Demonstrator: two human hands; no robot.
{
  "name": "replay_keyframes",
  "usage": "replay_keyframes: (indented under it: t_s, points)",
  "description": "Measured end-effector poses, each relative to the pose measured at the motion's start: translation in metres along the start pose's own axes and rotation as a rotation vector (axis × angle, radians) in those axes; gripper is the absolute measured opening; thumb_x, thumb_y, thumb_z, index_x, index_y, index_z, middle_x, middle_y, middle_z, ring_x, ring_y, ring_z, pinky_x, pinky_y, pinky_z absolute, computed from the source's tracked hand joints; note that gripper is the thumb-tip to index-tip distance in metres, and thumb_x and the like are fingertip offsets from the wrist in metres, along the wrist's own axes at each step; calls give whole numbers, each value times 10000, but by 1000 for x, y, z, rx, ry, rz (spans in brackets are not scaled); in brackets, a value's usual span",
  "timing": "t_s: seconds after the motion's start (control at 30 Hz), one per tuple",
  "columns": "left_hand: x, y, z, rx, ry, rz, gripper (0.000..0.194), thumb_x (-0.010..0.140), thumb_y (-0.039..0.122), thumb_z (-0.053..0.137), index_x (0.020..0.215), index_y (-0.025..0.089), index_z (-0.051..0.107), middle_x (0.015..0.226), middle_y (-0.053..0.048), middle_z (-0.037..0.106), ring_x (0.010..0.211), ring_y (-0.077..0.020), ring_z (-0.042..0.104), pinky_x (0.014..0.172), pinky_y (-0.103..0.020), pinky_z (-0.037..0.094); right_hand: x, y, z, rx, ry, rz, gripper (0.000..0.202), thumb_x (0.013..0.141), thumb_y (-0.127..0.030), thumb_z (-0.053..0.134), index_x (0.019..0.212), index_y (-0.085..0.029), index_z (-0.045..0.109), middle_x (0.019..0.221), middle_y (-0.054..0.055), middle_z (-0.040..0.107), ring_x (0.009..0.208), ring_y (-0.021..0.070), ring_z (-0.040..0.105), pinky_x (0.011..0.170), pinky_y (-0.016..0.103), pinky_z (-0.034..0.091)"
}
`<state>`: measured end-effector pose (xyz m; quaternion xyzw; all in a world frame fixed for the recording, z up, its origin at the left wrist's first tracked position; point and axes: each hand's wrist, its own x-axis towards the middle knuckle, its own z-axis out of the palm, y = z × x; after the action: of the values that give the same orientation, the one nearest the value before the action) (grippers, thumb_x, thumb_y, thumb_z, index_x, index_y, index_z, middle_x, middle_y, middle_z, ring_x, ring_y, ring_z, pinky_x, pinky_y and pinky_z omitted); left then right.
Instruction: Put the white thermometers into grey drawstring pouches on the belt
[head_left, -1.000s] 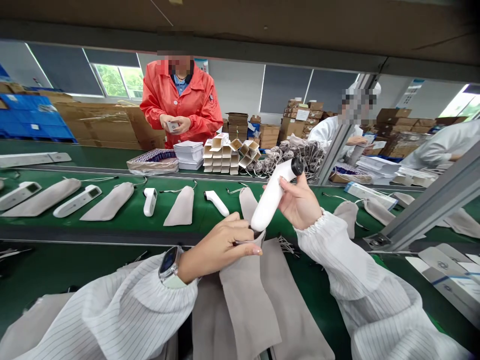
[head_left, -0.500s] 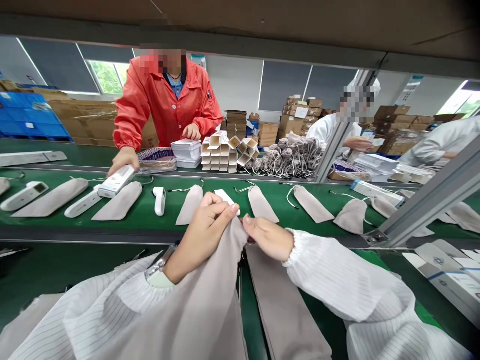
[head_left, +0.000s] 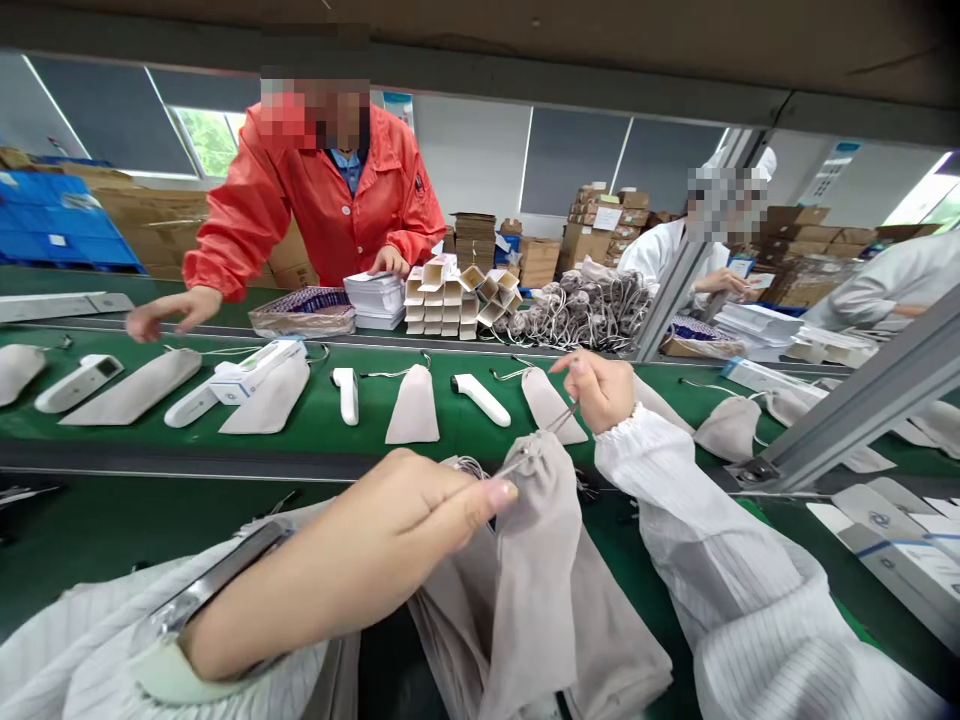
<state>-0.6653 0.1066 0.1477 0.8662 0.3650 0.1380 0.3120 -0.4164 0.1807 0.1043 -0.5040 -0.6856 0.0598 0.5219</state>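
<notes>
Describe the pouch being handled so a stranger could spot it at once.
Find the green belt across the picture. In front of it, the left hand and right hand grip a thin cord. The gray pouch is just below, between them, its mouth gathered; unlike the pouches lying on the belt, its cord is held.

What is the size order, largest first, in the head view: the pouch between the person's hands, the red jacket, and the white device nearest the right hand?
1. Red jacket
2. Pouch, helped by being nearer
3. White device, clearly smallest
</notes>
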Motion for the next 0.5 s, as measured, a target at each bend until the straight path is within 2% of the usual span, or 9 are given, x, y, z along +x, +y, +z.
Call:
replay_keyframes:
  t_s: [0.03, 0.07, 0.17, 0.2, 0.23, 0.3, 0.37, 0.43, 0.5]
  points:
    - [-2, 4, 2, -101, 37, -3, 470, 852, 426, 304, 462, 165, 272, 427, 44, 285, 384, -63, 245, 371, -187, 208, -1, -2, 1, 94, -91, 31, 554, 761, -616, 281, 728, -170, 608, 480, 0, 479, 526, 129, 507, 578, 262, 406]
    - [-2, 6, 5, -192, 93, -5, 465, 859, 420, 284, 468, 168, 282, 420, 46, 286, 375, -62, 246, 361, -182, 216, -7, -8, 6, 223, -258, 52, 555, 734, -636, 314, 800, -167, 604, 507, -5, 500, 514, 119, 501, 555, 254, 406]
    - [1, 8, 16, -295, 343, 33, 427, 877, 380, 254, 516, 181, 364, 426, 48, 336, 377, -68, 312, 367, -177, 267, -35, -39, 35, 668, -903, 26, 571, 585, -612, 545, 959, -180, 549, 705, 2, 593, 592, 117, 542, 551, 240, 430]
    - [3, 7, 20, -248, 418, 61, 411, 881, 363, 253, 536, 184, 388, 446, 44, 365, 401, -75, 351, 389, -182, 297, -42, -48, 44, 769, -1018, 5, 555, 533, -554, 623, 940, -183, 546, 768, 7, 602, 634, 123, 555, 570, 243, 441]
    - [4, 6, 26, -170, 479, 102, 393, 882, 349, 256, 561, 186, 414, 483, 33, 411, 449, -88, 404, 431, -194, 340, -45, -54, 49, 820, -1043, 0, 507, 508, -478, 674, 899, -182, 550, 804, 10, 603, 674, 131, 563, 597, 248, 450]
    - [7, 1, 42, 45, 568, 210, 330, 879, 335, 279, 690, 186, 504, 669, -19, 544, 662, -139, 514, 607, -256, 422, -37, -50, 44, 756, -823, 73, 366, 541, -356, 677, 831, -171, 553, 817, 13, 599, 736, 147, 571, 652, 265, 459]
    - [10, -6, 64, 289, 551, 342, 277, 866, 331, 338, 987, 166, 524, 1024, -89, 561, 989, -208, 475, 830, -345, 382, -14, -24, 20, 424, -418, 237, 303, 592, -267, 632, 862, -164, 544, 879, 30, 594, 817, 167, 570, 722, 286, 452]
    - [14, -15, 86, 451, 362, 434, 407, 854, 343, 381, 1220, 166, 387, 1273, -102, 418, 1181, -233, 335, 937, -388, 307, 12, 16, -13, -131, 7, 438, 347, 656, -232, 562, 994, -188, 499, 1023, 45, 557, 936, 178, 542, 797, 294, 419]
    - [15, -24, 102, 505, 108, 410, 427, 847, 369, 391, 1245, 216, 376, 1314, -80, 387, 1209, -235, 319, 935, -399, 324, 28, 56, -40, -375, 67, 593, 482, 622, -207, 594, 1076, -124, 458, 1111, 168, 502, 1073, 314, 450, 877, 447, 325]
